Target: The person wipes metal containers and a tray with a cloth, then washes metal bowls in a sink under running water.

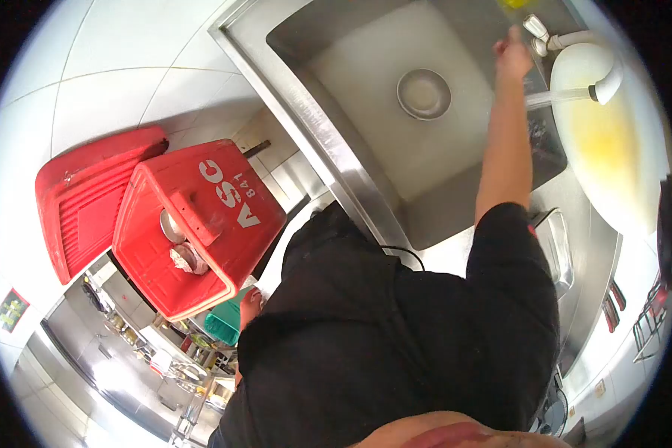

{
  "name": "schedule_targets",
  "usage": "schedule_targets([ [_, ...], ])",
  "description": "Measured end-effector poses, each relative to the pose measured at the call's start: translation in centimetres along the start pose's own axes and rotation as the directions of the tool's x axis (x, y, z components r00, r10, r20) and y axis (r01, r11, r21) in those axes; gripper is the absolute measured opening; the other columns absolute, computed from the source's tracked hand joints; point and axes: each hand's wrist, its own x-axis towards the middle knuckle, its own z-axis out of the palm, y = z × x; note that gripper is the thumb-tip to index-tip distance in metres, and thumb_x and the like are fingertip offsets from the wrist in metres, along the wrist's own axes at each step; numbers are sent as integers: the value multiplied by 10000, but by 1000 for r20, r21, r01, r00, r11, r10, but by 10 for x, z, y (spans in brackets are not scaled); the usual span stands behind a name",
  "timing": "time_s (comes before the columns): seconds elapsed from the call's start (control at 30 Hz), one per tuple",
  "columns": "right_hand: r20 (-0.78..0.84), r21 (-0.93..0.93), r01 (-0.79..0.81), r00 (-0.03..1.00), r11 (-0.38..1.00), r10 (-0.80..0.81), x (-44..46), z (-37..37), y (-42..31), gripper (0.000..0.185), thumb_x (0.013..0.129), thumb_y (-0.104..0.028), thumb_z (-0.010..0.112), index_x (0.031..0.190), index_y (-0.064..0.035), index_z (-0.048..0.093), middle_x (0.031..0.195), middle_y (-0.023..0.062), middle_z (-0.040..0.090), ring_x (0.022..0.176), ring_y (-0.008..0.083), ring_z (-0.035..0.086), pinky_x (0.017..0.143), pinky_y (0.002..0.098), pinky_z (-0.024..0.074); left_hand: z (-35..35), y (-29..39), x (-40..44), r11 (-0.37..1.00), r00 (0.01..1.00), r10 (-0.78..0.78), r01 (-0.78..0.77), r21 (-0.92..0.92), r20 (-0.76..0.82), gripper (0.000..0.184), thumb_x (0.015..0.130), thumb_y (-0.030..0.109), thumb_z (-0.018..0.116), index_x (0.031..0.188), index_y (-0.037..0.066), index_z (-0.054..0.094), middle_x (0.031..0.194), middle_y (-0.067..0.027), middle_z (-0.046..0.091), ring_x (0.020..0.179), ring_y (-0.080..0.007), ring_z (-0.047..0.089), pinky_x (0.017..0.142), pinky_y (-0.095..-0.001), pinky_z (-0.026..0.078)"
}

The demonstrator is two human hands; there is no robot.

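My right hand (514, 57) reaches over the far edge of the steel sink (321, 142), beside the white tap handle (534, 28). One finger is stretched out and nothing shows in the hand. A yellow-green item (513, 4) is just beyond it. Water runs from the white spout (607, 84) into the sink, where a round metal bowl (424, 95) sits in cloudy water. My left hand (251, 306) is low beside the rim of the red bin (224, 187), its fingers curled; what it holds, if anything, is hidden.
In the red bin lie a round dish (172, 226) and a pinkish-white item (188, 258). A red lid (89, 194) leans beside it. A green basket (222, 322) is below. Knives (614, 306) and a wire rack (649, 317) are at the right, shelves at the lower left.
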Motion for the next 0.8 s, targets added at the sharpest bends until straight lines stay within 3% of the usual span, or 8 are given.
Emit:
schedule_targets([
  [0.03,88,-216,88,994,972,-71,-20,-1,40,282,900,-245,691,746,-51,557,681,60,519,546,181,468,465,342,429,-1,38,-19,1000,999,4,-2,30,-42,355,895,127,608,1219,-19,600,1008,-130,695,941,-184,666,795,-334,527],
  [0.1,152,-68,-517,840,853,521,-91,2,60,262,892,-260,678,725,-70,610,654,57,553,531,179,506,501,301,430,-1,89,-40,1000,997,-15,14,-11,-78,360,895,128,597,1224,-19,596,1013,-133,693,936,-189,666,794,-333,526],
  [0.2,328,-643,-100,860,759,391,-154,10,173,354,822,-396,703,850,-43,697,756,131,669,676,251,636,637,366,506,-1,91,-45,988,997,-56,47,-144,-61,377,894,141,587,1236,-16,593,1033,-124,689,901,-191,656,784,-302,515],
  [0.3,82,-708,-77,978,702,190,-213,21,124,407,770,-402,694,933,-29,704,906,176,710,825,319,687,759,417,536,-2,68,-43,991,994,-46,33,-127,-99,385,898,147,587,1247,-15,588,1034,-113,687,880,-171,642,777,-278,504],
  [0.4,82,-798,-206,894,566,441,-208,22,93,421,713,-249,666,1083,-49,674,1052,173,700,1033,350,660,889,407,525,-2,91,-52,976,990,-95,73,-203,-102,397,893,140,584,1260,-10,584,1002,-124,691,888,-172,647,786,-287,508],
  [0.5,138,-889,-148,816,434,562,-190,19,93,456,694,-235,670,1107,-44,640,1026,172,703,1013,363,664,888,423,526,-2,103,-57,999,994,6,0,47,-109,411,883,129,577,1269,-11,578,971,-125,697,875,-167,650,772,-285,510],
  [0.6,228,-840,13,915,542,333,-188,8,81,442,693,-235,670,1090,-43,640,1030,176,701,1000,381,664,875,429,529,4,94,-56,1000,995,-13,10,-28,-100,409,890,135,572,1271,-14,575,947,-120,698,861,-165,652,742,-283,511],
  [0.8,68,-840,-121,943,528,325,-186,-16,45,360,728,-283,646,986,-36,694,1056,181,698,1013,386,653,855,435,516,13,53,-37,980,998,-10,-4,-199,-69,405,905,178,565,1256,-23,589,976,-144,701,882,-206,664,759,-317,512],
])
